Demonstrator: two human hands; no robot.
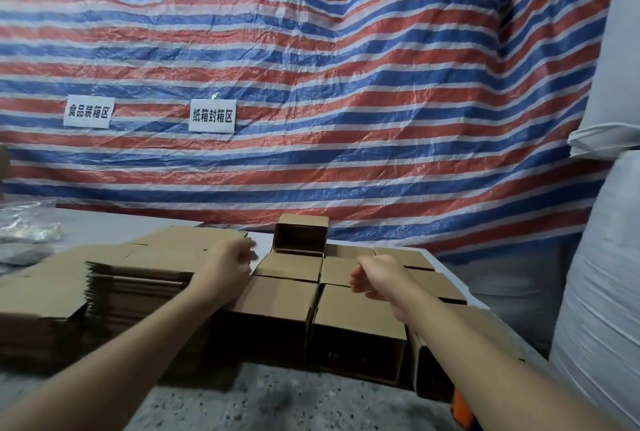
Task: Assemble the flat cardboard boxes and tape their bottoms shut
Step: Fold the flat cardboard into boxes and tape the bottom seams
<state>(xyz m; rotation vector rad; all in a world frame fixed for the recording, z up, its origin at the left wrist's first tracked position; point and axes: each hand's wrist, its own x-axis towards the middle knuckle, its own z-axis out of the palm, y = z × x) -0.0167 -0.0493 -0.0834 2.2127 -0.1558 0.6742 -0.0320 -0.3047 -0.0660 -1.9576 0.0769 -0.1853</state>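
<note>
Stacks of flat brown cardboard boxes (138, 278) lie on the left. To their right stand several assembled boxes (356, 323) in rows, and one more assembled box (301, 233) sits on top at the back, its open side facing me. My left hand (228, 264) hovers at the right edge of the flat stack with fingers curled, and I cannot tell whether it touches a sheet. My right hand (377, 275) floats above the assembled boxes, fingers curled, holding nothing.
A red, white and blue striped tarp (311, 84) with two paper signs hangs behind. Large white sacks (602, 257) rise at the right. Crumpled clear plastic (27, 226) lies at the far left. An orange object (462, 410) pokes out at the bottom right.
</note>
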